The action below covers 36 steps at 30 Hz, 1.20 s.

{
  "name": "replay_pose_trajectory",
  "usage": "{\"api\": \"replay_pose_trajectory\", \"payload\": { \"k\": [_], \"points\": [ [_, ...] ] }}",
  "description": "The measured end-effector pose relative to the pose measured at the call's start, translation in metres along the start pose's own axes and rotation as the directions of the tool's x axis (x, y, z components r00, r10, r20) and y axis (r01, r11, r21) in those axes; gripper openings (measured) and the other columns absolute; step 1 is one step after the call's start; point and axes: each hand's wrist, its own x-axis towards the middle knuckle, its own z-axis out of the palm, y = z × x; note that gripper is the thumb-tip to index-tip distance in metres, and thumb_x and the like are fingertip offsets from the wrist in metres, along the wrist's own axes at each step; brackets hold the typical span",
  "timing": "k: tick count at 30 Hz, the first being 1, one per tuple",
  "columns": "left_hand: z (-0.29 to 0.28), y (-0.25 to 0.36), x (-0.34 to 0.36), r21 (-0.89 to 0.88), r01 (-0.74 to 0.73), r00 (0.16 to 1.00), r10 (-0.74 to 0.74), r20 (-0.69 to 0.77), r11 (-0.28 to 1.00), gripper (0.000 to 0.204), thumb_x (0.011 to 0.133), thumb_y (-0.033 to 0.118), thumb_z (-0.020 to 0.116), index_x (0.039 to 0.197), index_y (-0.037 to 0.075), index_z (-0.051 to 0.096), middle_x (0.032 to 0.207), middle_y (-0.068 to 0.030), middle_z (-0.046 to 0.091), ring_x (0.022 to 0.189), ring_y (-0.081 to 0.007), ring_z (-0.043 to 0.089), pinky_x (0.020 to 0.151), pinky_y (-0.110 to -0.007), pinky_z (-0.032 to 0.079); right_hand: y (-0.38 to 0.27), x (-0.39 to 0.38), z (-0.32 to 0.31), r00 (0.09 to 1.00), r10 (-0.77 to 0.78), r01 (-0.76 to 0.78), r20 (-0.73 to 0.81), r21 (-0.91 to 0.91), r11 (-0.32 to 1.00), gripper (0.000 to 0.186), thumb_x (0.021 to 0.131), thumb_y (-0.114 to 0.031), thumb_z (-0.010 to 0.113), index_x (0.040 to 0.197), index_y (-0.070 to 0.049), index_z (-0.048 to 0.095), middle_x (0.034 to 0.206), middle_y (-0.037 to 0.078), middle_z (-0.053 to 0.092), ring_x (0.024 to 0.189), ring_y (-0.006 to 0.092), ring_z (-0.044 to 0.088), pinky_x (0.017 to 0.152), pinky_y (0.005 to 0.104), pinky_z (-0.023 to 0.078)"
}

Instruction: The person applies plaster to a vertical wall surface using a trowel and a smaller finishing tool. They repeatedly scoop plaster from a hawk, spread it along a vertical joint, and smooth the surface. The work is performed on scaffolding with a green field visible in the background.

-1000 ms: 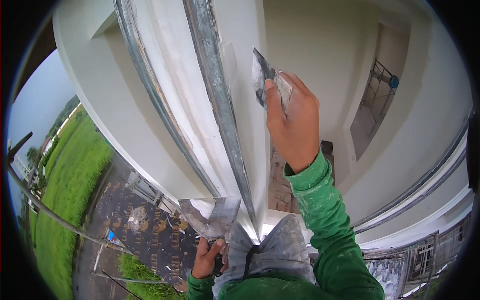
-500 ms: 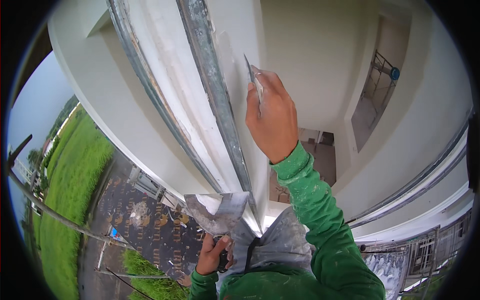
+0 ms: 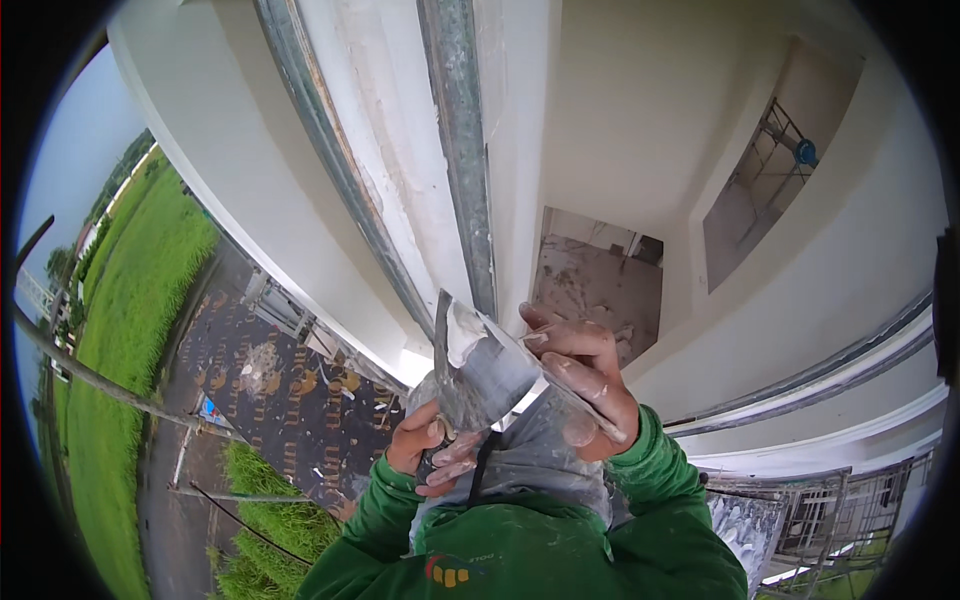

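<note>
My left hand [image 3: 430, 450] grips a wide putty knife [image 3: 452, 385] by its handle, low in front of my body. White putty [image 3: 463, 338] lies on its upturned blade. In my right hand [image 3: 585, 375] is a second putty knife [image 3: 513, 345], a thin blade seen nearly edge-on. Its front end meets or overlaps the left knife's blade beside the putty; exact contact is hard to tell. Whitish smears cover my right fingers. Just beyond both blades rises a white wall edge [image 3: 395, 120] between two grey metal strips.
A metal strip [image 3: 462, 150] runs along the wall edge. To the right, the room lies far below, its floor [image 3: 590, 290] strewn with debris. Scaffold pipes [image 3: 100, 375] cross the left side above a dark printed sheet [image 3: 290, 400] and grass. More scaffolding [image 3: 820, 520] stands lower right.
My right hand has come down from the wall beside the metal strip to the left knife, bringing its blade along. The left knife has turned and tilted, and the view has shifted slightly.
</note>
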Motion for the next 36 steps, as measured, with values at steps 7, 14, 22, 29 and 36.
{"api": "replay_pose_trajectory", "payload": {
  "k": [7, 14, 22, 29, 36],
  "points": [
    [0.033, 0.030, 0.021, 0.978, -0.111, 0.980, 0.181, 0.079, 0.176, 0.044, 0.092, 0.003, 0.048, 0.134, -0.004, 0.039, 0.090, -0.0214, 0.060, 0.057, -0.0282, 0.054, 0.054, -0.033, 0.047, 0.040, -0.077, -0.049, 0.705, 0.686, -0.703, -0.180, -0.049, 0.709, 0.034, 0.092, -0.016, 0.056, 0.122, 0.002, 0.056, 0.117, 0.016, 0.053, 0.102, 0.0276, 0.053, 0.083, 0.0372, 0.043],
    [-0.005, 0.009, 0.053, 0.595, -0.207, 0.810, 0.205, 0.549, -0.777, 0.074, 0.062, -0.004, 0.060, 0.133, 0.014, 0.052, 0.081, -0.0108, 0.048, 0.060, -0.0260, 0.054, 0.048, -0.037, 0.045, 0.012, -0.082, -0.018, 0.802, 0.594, -0.595, -0.062, -0.001, 0.804, 0.025, 0.090, -0.016, 0.060, 0.109, 0.000, 0.061, 0.100, 0.009, 0.063, 0.090, 0.0191, 0.062, 0.079, 0.0285, 0.046],
    [-0.082, -0.010, 0.008, 0.776, -0.052, 0.913, 0.284, 0.291, -0.628, 0.075, 0.062, -0.004, 0.060, 0.135, 0.009, 0.048, 0.092, -0.0132, 0.056, 0.070, -0.0321, 0.059, 0.056, -0.041, 0.048, -0.005, 0.071, -0.061, 0.669, 0.669, -0.451, -0.326, 0.537, 0.713, 0.027, 0.088, -0.010, 0.062, 0.112, 0.002, 0.058, 0.098, 0.007, 0.065, 0.085, 0.0139, 0.065, 0.079, 0.0265, 0.051],
    [-0.090, -0.036, -0.006, 0.921, 0.036, 0.866, 0.472, 0.165, -0.387, 0.045, 0.086, 0.001, 0.057, 0.130, 0.001, 0.048, 0.095, -0.0215, 0.060, 0.077, -0.0387, 0.060, 0.064, -0.042, 0.049, 0.039, 0.202, -0.086, 0.934, -0.004, -0.180, -0.358, -0.477, 0.860, 0.025, 0.089, -0.018, 0.055, 0.078, 0.004, 0.059, 0.066, 0.014, 0.058, 0.061, 0.0279, 0.052, 0.060, 0.0388, 0.043],
    [-0.087, -0.054, -0.037, 0.959, 0.226, 0.784, 0.616, -0.075, -0.172, 0.011, 0.089, 0.006, 0.057, 0.083, -0.003, 0.054, 0.062, -0.0206, 0.052, 0.057, -0.0409, 0.051, 0.051, -0.043, 0.036, 0.031, 0.209, -0.046, 0.933, -0.178, -0.101, -0.313, -0.702, 0.705, 0.021, 0.082, -0.009, 0.052, 0.069, 0.008, 0.053, 0.064, 0.027, 0.052, 0.062, 0.0434, 0.054, 0.059, 0.0477, 0.043]
  ]
}}
